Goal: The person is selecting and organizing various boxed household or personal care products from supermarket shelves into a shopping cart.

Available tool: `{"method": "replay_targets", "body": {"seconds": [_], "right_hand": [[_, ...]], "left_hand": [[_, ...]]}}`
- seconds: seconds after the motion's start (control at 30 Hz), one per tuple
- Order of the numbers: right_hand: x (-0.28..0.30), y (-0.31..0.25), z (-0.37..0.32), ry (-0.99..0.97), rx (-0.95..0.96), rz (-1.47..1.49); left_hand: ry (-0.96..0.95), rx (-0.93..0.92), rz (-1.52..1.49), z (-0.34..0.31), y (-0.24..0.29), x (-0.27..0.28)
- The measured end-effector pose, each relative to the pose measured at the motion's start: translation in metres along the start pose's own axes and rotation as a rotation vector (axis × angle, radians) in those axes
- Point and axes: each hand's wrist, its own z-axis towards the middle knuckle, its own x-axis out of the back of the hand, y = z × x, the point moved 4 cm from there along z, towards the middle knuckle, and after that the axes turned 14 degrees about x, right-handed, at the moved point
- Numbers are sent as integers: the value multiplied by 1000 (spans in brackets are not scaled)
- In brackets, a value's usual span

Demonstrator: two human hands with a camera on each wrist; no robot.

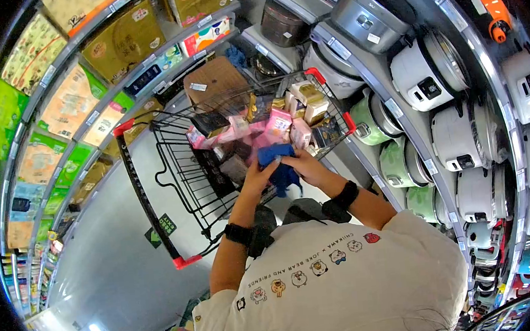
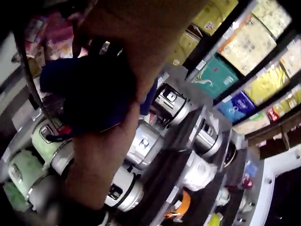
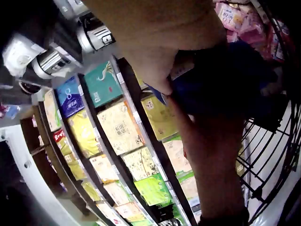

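Head view shows me both the left hand (image 1: 258, 177) and right hand (image 1: 308, 165) pinching the dark blue cloth (image 1: 286, 180) between them, neither nearer, its long way running from the shopping cart's (image 1: 187, 261) near side toward the body.

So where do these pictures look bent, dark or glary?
Head view: shelves bow, corners go black, and a bright streak glares on the floor; left wrist view: the blue item is nearly black, green cookers look soft; right wrist view: that item is dark too, while shelved packs show brighter.
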Motion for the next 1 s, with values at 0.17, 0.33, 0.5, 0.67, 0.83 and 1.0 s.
{"method": "replay_targets", "body": {"seconds": [0.17,0.33,0.5,0.67,0.83,1.0], "right_hand": [[-18,-5,22,80,-119,-110],[-16,24,61,1,-71,-327],[-30,28,104,-263,-355,-51],[-32,31,187,-358,-356,-91],[-27,57,244,-392,-577,123],[-21,83,265,-431,-537,146]], "left_hand": [[3,57,-75,5,-2,32],[-25,95,-322,11,8,51],[46,-16,-312,40,8,81],[513,-39,-348,70,27,130],[889,-22,-329,98,33,181],[869,138,-298,119,47,185]]}}
